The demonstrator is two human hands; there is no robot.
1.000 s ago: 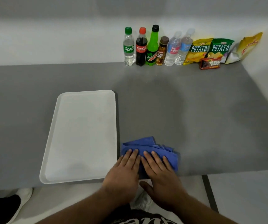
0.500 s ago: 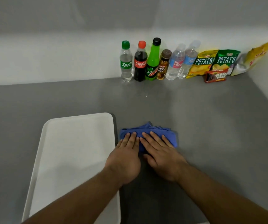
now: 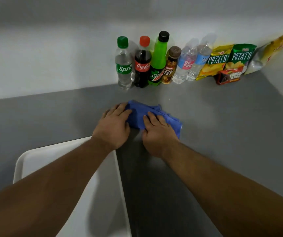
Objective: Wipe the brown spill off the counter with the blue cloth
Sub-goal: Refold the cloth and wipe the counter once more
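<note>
While the grey counter (image 3: 222, 134) fills most of the view, running back to a pale wall, a white tray (image 3: 103, 194) lies at its near left, partly hidden by the left forearm and cut off by the bottom edge. In the middle of the counter, beyond the tray's far right corner, sits the bunched blue cloth (image 3: 140, 115). Both hands lie flat on it, fingers spread rather than curled around it: the left hand (image 3: 113, 127) covers its left end, and the right hand (image 3: 159, 132) covers its near right part. The cloth's far edge and right end stick out past the fingers. No brown spill can be made out; whatever lies beneath the cloth is hidden. Along the wall at the far side stands a row of bottles, from a Sprite bottle (image 3: 123, 64) rightward through a Coca-Cola bottle (image 3: 142, 65) to two clear water bottles, then snack bags (image 3: 229, 60); the rightmost yellow bag is blurred.
</note>
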